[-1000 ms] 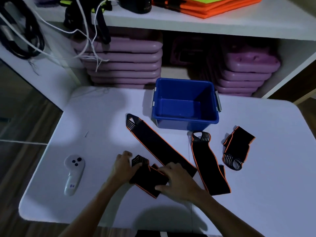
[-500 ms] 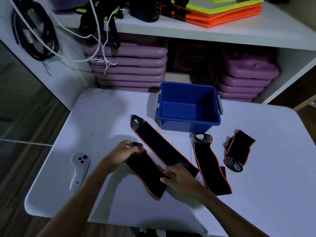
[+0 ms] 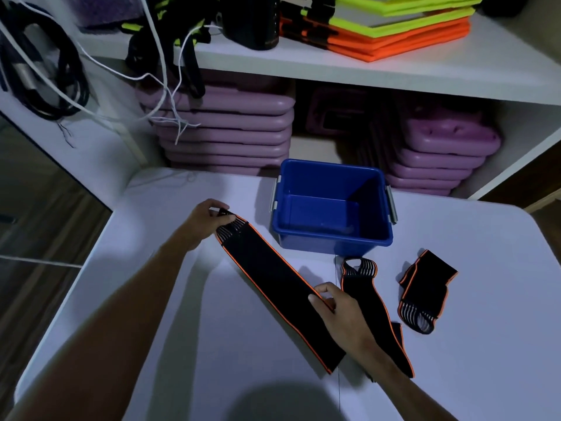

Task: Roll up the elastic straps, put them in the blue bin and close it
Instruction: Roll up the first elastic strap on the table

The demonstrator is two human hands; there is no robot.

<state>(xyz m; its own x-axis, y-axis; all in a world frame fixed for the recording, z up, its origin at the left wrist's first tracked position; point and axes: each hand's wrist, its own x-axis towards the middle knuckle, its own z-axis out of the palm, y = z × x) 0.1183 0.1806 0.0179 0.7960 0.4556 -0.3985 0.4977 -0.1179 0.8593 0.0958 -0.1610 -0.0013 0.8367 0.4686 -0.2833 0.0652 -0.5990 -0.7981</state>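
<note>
No text, label, brand, number or sign is showing clearly enough to read. The dark cylindrical container (image 3: 249, 21) standing on the white shelf, far beyond both hands, is carrying a faint vertical row of marks, too small and blurred to make out. Everything else is appearing plain and unlettered.

Dim scene with a cool violet cast. Light falls from above and behind the camera: a rounded shadow darkens the near edge of the white table (image 3: 455, 375), and soft shadows trail both forearms. Wide-angle distortion bows the shelf (image 3: 394, 74) and table edges. The left margin sinks into darkness; detail is slightly soft.
</note>
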